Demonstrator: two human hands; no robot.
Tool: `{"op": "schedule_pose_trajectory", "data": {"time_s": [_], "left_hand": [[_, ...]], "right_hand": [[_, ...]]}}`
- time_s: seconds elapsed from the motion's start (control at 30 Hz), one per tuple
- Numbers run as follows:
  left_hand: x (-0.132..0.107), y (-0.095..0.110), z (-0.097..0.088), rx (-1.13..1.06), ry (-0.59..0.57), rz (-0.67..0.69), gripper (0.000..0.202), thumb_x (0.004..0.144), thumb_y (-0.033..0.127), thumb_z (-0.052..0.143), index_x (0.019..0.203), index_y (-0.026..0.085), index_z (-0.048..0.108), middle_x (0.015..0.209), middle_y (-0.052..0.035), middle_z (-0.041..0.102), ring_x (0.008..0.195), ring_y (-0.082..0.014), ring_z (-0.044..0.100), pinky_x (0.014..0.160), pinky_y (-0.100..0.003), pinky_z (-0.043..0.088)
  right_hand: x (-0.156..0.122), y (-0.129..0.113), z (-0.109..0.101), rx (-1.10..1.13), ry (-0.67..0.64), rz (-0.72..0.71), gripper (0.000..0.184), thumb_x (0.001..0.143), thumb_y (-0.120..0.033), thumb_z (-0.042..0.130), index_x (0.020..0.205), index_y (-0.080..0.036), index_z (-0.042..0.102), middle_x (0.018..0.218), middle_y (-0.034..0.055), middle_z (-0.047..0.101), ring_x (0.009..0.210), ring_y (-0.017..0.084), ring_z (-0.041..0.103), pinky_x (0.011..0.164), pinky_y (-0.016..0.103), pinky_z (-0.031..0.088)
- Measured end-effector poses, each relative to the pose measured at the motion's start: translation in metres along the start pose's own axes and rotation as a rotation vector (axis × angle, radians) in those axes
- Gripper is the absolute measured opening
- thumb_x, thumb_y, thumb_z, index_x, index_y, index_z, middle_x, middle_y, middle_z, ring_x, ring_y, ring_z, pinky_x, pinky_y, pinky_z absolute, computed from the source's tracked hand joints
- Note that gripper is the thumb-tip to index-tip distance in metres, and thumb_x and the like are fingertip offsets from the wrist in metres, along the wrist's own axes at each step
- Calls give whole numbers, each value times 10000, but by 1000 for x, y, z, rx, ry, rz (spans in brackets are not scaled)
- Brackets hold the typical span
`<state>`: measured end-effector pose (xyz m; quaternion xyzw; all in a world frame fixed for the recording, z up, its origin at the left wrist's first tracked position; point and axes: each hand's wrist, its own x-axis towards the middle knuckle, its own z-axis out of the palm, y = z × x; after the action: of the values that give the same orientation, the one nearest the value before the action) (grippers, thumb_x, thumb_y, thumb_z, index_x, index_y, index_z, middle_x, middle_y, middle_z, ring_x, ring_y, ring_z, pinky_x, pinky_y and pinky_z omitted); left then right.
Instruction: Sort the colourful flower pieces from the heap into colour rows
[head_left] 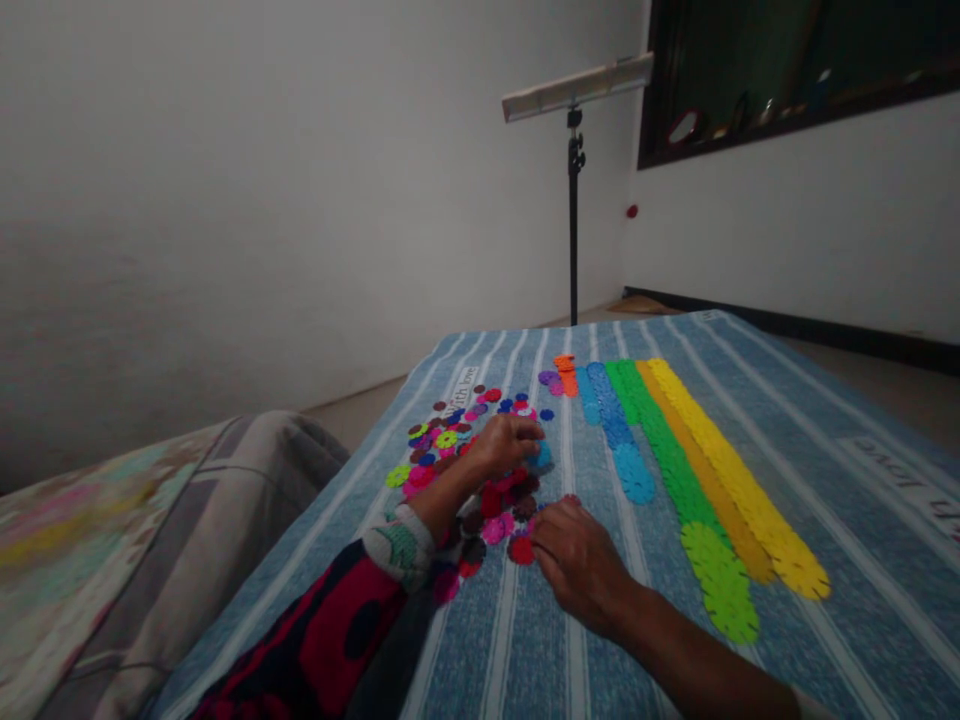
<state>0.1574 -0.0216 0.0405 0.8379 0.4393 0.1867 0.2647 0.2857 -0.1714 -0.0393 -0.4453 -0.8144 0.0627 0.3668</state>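
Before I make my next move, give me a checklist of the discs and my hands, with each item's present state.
1. Left hand empty: cannot tell; a blue disc shows at its fingertips, held or loose.
2. Right hand empty: cannot tell; its fingers bend down at the edge of the mixed pile, grip hidden.
3. Mixed pile all one colour: not ok; pink, red, brown and other colours lie together.
4. Yellow row unbroken: ok; its discs overlap in one long line.
5. Green row one shade: not ok; the near end is lighter.
6. Hands off the rows: ok; both are left of them in the picture.
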Motion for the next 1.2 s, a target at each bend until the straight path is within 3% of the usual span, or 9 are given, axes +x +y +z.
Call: {"op": "schedule_pose_trajectory", "data": {"time_s": [0.27, 0.37, 0.47, 0.57, 0.7, 0.9, 0.97, 1.07, 1.2], "left_hand": [[29, 75, 67, -73, -249, 248, 189, 742, 126, 653, 911, 136, 734, 792, 3, 712, 759, -124, 633, 719, -209, 483], [35, 88, 80, -22, -295, 319, 209, 734, 92, 643, 919, 124, 733, 814, -5, 715, 762, -124, 634, 726, -206, 475], [36, 89, 81, 26, -284, 343, 198, 734, 102, 636, 904, 129, 735, 813, -12, 715, 763, -132, 636, 729, -212, 473], [34, 80, 70, 20, -202, 301, 178, 744, 153, 636, 892, 129, 733, 819, -22, 715, 755, -138, 632, 713, -220, 479], [23, 54, 42, -21, -98, 210, 171, 769, 181, 581, 843, 139, 729, 786, -18, 706, 746, -137, 623, 695, -222, 482], [-23, -2, -4, 60, -61, 54, 173, 783, 199, 551, 791, 144, 715, 720, -23, 679, 685, -145, 598, 662, -246, 469], [-42, -17, -14, 128, 8, 13, 170, 789, 197, 548, 802, 155, 713, 760, -37, 688, 709, -161, 607, 686, -266, 468], [-67, -31, -18, 218, 76, 31, 167, 801, 201, 542, 833, 162, 701, 869, -60, 700, 826, -196, 624, 783, -305, 478], [-86, -34, -7, 316, 111, 159, 189, 825, 213, 547, 940, 170, 691, 1015, -77, 700, 989, -227, 606, 933, -373, 447]], "right_hand": [[1, 1, 0, -96, -104, 57, 106, 867, -128, 556, 856, -173, 652, 901, 58, 653, 864, 214, 562, 802, 345, 404], [0, 1, 0, -147, -172, 111, 115, 850, -137, 564, 813, -166, 670, 834, 71, 662, 846, 224, 584, 784, 344, 409], [0, 1, 0, -153, -195, 125, 111, 847, -146, 572, 793, -169, 667, 811, 68, 657, 827, 219, 583, 779, 343, 409], [2, 0, -2, -111, -135, 80, 92, 863, -155, 574, 823, -179, 653, 875, 60, 647, 856, 212, 561, 801, 340, 405], [3, 0, -3, -46, -68, 25, 103, 880, -124, 560, 825, -185, 621, 900, 43, 622, 877, 202, 533, 837, 344, 400], [0, 0, -4, 7, -34, -3, 149, 881, -77, 529, 826, -190, 609, 857, 33, 611, 859, 199, 532, 913, 385, 384], [-1, 0, -4, 26, -23, -6, 160, 877, -64, 520, 824, -186, 609, 857, 38, 613, 856, 200, 532, 900, 383, 386], [-1, 0, -4, 49, -18, -10, 165, 884, -65, 507, 813, -181, 602, 851, 41, 612, 846, 199, 528, 881, 382, 385], [-3, 0, -5, 50, -30, -21, 167, 890, -69, 504, 802, -182, 589, 835, 37, 601, 829, 196, 524, 866, 382, 381]]}}
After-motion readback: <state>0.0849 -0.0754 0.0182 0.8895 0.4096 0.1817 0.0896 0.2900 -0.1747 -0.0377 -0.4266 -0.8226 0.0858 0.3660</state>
